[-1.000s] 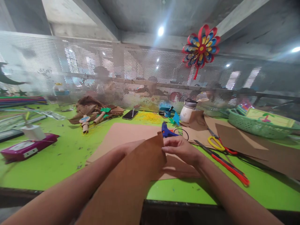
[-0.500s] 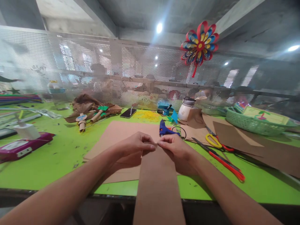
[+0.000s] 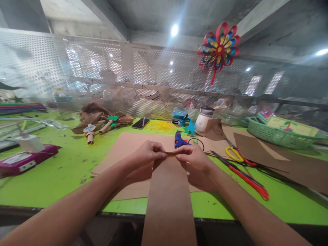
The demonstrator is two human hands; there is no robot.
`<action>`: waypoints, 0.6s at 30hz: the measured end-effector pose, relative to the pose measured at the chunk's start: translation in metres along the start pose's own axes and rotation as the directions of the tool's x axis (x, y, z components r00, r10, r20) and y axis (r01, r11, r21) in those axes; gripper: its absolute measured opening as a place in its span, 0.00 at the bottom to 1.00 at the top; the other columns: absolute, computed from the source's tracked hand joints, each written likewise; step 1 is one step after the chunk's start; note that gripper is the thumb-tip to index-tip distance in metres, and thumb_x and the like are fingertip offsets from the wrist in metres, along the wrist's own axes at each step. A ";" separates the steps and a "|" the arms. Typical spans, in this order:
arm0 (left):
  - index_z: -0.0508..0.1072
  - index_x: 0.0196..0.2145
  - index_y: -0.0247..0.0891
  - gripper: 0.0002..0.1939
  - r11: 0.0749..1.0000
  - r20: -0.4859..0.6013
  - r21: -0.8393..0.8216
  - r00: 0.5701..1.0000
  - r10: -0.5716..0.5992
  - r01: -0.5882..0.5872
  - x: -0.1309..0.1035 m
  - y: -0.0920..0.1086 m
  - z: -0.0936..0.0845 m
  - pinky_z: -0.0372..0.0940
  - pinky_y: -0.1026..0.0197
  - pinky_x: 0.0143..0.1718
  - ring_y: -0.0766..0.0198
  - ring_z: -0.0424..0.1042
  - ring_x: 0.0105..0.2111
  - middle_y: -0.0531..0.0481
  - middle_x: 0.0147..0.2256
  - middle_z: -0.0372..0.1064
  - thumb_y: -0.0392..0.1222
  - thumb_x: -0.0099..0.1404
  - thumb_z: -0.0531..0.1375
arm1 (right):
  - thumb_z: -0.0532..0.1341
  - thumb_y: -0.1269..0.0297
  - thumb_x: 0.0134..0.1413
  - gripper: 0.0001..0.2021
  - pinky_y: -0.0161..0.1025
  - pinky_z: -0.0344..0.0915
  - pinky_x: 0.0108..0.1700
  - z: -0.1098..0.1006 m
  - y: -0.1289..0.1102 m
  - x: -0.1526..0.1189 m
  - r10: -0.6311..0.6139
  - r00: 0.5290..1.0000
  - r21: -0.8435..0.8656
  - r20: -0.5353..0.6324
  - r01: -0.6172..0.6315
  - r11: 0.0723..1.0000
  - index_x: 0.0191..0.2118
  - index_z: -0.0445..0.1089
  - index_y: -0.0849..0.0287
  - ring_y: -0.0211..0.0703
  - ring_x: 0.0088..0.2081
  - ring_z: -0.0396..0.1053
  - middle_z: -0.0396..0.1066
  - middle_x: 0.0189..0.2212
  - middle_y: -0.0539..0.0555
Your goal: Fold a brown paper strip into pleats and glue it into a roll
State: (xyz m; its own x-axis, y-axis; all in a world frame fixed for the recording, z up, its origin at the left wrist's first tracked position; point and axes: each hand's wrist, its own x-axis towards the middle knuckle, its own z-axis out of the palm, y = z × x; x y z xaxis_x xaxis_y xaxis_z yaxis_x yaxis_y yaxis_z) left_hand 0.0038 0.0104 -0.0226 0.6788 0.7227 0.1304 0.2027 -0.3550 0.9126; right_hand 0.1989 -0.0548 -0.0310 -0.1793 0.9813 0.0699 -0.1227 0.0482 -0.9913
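A long strip of brown paper (image 3: 169, 198) runs from between my hands down past the table's front edge. My left hand (image 3: 151, 153) pinches the left side of its far end, thumb and fingers together. On the right side of that end, my right hand (image 3: 192, 156) grips it the same way. The end between them looks narrowly folded over. Beneath my hands lie larger brown paper sheets (image 3: 120, 147) on the green table (image 3: 71, 184). Just beyond my right hand rests a blue glue gun (image 3: 178, 139) with a black cable loop.
Scissors (image 3: 234, 154) and a red-handled tool (image 3: 248, 181) lie to the right, near brown sheets and a green basket (image 3: 284, 135). A white jar (image 3: 203, 119), a phone (image 3: 140, 123) and paper crafts (image 3: 94, 119) stand or lie behind. A purple power strip (image 3: 28, 160) is left.
The far end of the strip now shows a flat folded edge between my fingers. My hands have moved slightly apart, and the strip has shifted a little left.
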 end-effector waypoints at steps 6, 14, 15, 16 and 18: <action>0.72 0.29 0.34 0.13 0.998 0.075 -0.024 0.996 0.055 -0.053 -0.012 0.021 0.005 0.55 0.65 0.27 0.68 0.63 0.25 0.52 0.24 0.66 0.47 0.59 0.58 | 0.65 0.70 0.41 0.06 0.33 0.54 0.24 0.008 -0.002 -0.008 0.007 1.000 0.116 -0.028 -0.004 0.993 0.31 0.73 0.60 0.33 0.22 0.61 0.67 0.21 0.49; 0.63 0.19 0.35 0.23 0.995 0.143 0.079 0.987 -0.075 0.064 -0.011 0.019 0.005 0.47 0.65 0.23 0.70 0.53 0.20 0.56 0.17 0.54 0.56 0.62 0.52 | 0.63 0.67 0.45 0.11 0.38 0.61 0.27 0.012 0.009 -0.010 0.018 0.999 0.161 0.033 -0.023 0.987 0.38 0.74 0.62 0.39 0.24 0.67 0.72 0.26 0.54; 0.63 0.19 0.34 0.23 0.995 0.165 0.080 0.984 -0.074 0.061 -0.011 0.017 0.004 0.47 0.65 0.23 0.70 0.53 0.20 0.56 0.18 0.55 0.56 0.62 0.52 | 0.64 0.66 0.45 0.12 0.39 0.61 0.27 0.013 0.010 -0.009 0.008 0.999 0.153 0.033 -0.013 0.988 0.38 0.74 0.62 0.40 0.24 0.67 0.73 0.27 0.56; 0.64 0.19 0.34 0.23 0.996 0.177 0.076 0.982 -0.066 0.053 -0.011 0.016 0.003 0.47 0.65 0.23 0.70 0.53 0.20 0.55 0.18 0.55 0.55 0.61 0.53 | 0.64 0.66 0.45 0.12 0.39 0.61 0.27 0.013 0.011 -0.009 -0.001 1.000 0.140 0.023 -0.002 0.990 0.38 0.75 0.62 0.40 0.24 0.68 0.73 0.28 0.56; 0.66 0.21 0.34 0.21 0.998 0.197 0.044 0.979 -0.053 0.045 -0.010 0.013 0.002 0.48 0.65 0.24 0.70 0.53 0.21 0.55 0.19 0.56 0.55 0.61 0.54 | 0.65 0.64 0.43 0.12 0.39 0.62 0.28 0.013 0.013 -0.007 -0.017 1.000 0.098 -0.016 0.018 0.995 0.37 0.75 0.62 0.42 0.26 0.68 0.73 0.29 0.57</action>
State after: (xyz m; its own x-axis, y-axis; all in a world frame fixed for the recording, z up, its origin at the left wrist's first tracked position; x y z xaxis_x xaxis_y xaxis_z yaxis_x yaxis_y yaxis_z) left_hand 0.0011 -0.0027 -0.0133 0.7929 0.6093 0.0034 0.2637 -0.3481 0.8996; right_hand 0.1856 -0.0640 -0.0424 -0.1620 0.9831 0.0848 -0.2208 0.0476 -0.9742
